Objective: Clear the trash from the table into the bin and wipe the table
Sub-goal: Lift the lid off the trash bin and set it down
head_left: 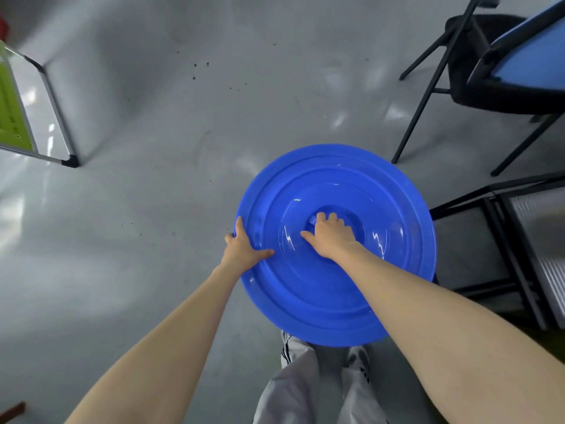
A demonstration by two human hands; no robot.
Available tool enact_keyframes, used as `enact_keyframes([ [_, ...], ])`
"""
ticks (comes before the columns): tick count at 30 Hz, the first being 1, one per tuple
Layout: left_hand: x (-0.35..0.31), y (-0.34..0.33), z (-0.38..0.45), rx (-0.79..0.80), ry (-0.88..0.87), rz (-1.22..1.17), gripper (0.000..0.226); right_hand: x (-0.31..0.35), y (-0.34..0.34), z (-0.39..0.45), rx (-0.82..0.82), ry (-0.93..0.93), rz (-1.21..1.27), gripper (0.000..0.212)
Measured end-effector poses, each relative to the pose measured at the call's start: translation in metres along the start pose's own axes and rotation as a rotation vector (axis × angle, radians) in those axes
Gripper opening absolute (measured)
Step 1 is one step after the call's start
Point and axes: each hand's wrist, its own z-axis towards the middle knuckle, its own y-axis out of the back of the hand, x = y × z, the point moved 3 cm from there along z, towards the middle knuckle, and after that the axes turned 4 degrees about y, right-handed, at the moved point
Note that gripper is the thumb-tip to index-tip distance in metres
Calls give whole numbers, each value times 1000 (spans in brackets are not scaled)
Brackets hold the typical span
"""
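Note:
A large round blue bin lid (333,289) fills the centre of the head view and hides the bin beneath it. My left hand (244,244) grips the lid's left rim, thumb lying on top and fingers curled over the edge. My right hand (331,235) is at the lid's middle, fingers curled into the recessed handle. No trash or cloth is in sight.
The grey floor (146,209) spreads to the left and beyond the lid. A black folding chair (477,71) and a blue table edge (538,53) stand at the upper right. A black metal frame (504,234) is at the right, a whiteboard (33,111) at the left.

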Motion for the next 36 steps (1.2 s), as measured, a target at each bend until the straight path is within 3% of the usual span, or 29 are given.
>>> enact_keyframes([
  [11, 7, 1, -9, -66, -86, -153, 115, 16, 0, 2, 32, -99, -25, 107],
  [17, 9, 9, -17, -81, -78, -227, 110, 18, 3, -5, 16, -80, -79, 106],
  [25, -3, 17, -35, -151, -124, -131, 100, 12, 14, -26, -35, -65, 13, 108],
  [36, -19, 9, -109, -179, -198, -88, 80, -19, 20, -107, -81, -110, 109, 105],
])
